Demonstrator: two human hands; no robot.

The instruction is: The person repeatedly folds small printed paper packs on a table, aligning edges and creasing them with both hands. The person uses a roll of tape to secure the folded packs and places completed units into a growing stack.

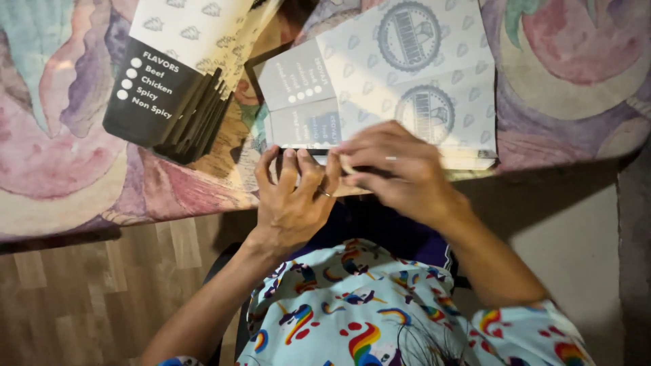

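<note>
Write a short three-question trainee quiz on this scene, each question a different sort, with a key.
1. True or false: the left hand and right hand both rest at the near edge of the flat carton.
2. Multiple choice: the stack of folded cartons lies (A) to the left of the flat carton, (B) on the floor, (C) on the person's lap.
3. Fill in: the cartons lie on a patterned ____.

Key: 1 true; 2 A; 3 tablecloth.
</note>
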